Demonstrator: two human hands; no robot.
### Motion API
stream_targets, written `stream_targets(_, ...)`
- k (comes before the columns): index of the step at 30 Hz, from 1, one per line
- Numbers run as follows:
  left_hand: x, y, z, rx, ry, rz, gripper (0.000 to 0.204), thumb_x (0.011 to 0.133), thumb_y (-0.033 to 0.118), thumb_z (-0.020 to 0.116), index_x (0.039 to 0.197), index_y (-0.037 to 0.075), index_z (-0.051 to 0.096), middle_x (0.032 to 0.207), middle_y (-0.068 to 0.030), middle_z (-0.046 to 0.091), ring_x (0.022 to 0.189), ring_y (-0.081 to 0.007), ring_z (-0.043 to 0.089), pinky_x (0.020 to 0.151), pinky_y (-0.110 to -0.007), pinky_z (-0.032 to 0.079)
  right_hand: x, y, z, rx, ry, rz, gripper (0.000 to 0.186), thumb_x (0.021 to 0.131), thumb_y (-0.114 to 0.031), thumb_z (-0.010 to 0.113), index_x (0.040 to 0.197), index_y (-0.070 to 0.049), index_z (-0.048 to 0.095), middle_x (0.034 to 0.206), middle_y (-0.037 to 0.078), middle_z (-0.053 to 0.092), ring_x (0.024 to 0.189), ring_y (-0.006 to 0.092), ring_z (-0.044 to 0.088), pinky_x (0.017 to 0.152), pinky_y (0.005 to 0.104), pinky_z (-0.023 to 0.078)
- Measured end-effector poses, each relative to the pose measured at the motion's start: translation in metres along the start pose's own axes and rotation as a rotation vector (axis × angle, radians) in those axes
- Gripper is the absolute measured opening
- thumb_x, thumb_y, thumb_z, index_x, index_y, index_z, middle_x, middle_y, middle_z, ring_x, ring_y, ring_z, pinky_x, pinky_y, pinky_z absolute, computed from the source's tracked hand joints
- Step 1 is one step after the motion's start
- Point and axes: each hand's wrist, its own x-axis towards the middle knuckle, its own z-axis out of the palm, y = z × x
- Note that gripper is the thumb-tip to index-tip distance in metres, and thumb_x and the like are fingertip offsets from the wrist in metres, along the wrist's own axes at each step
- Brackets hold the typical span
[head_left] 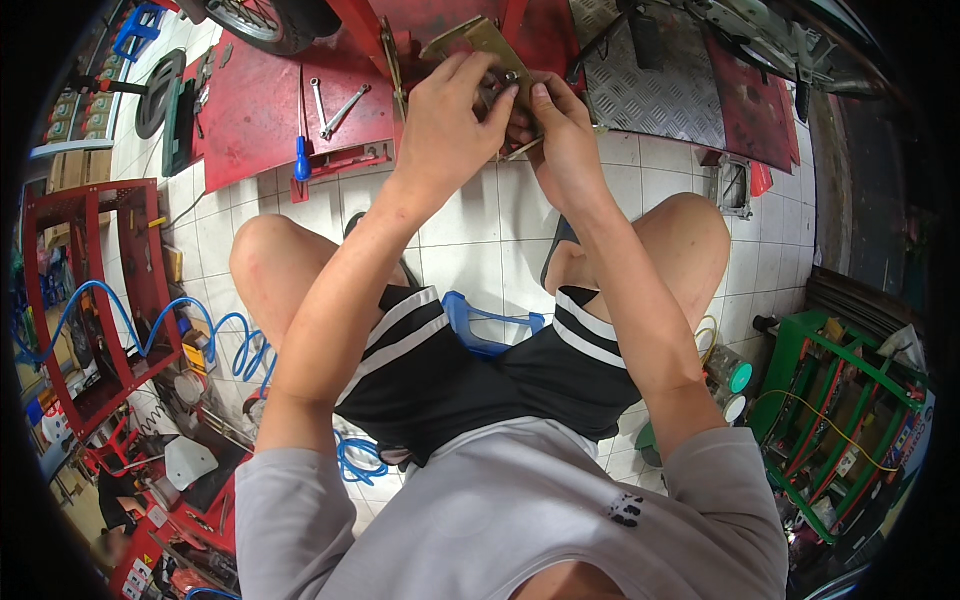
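Note:
Both my hands meet at the top middle, over the edge of the red work platform (260,110). My left hand (445,125) is closed, its thumb and fingers pinching a small dark metal part (511,77); its exact kind is unclear. My right hand (567,130) is closed beside it, thumb up, on a brass-coloured metal plate (485,40) that runs behind my fingers. The hands hide most of the plate's lower part. Left of them on the platform lie a blue-handled screwdriver (301,155) and two wrenches (343,110).
A motorbike wheel (262,18) and a red upright (358,35) stand at the back. Checkered metal plate (655,95) covers the platform's right side. A red rack (125,290) with a coiled blue hose (235,335) is at left, a green rack (835,420) at right. A blue stool (490,325) shows between my legs.

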Motion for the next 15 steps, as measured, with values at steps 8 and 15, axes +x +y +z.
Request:
stream_targets(8, 0.0006, -0.0059, -0.0022, 0.011, -0.021, 0.053, 0.017, 0.078, 0.006, 0.068, 0.092, -0.001, 0.063, 0.083, -0.0151, 0.061, 0.066, -0.0301, 0.062, 0.059, -0.037, 0.049, -0.0028, -0.0015, 0.0026, 0.071, 0.007, 0.046, 0.017, 0.102, -0.012, 0.039, 0.108, 0.0, 0.051, 0.088, 0.002, 0.053, 0.071, 0.0087, 0.046, 0.063, 0.0253, 0.039)
stream_targets(15, 0.0021, -0.0016, -0.0058, 0.042, -0.061, 0.007, 0.017, 0.078, 0.006, 0.068, 0.092, -0.002, 0.064, 0.084, -0.0153, 0.061, 0.067, -0.0308, 0.063, 0.059, -0.036, 0.05, -0.0029, 0.0016, -0.0001, 0.039, -0.013, 0.044, 0.019, 0.103, -0.016, 0.04, 0.111, -0.004, 0.052, 0.09, 0.001, 0.055, 0.074, 0.0076, 0.048, 0.066, 0.024, 0.042)
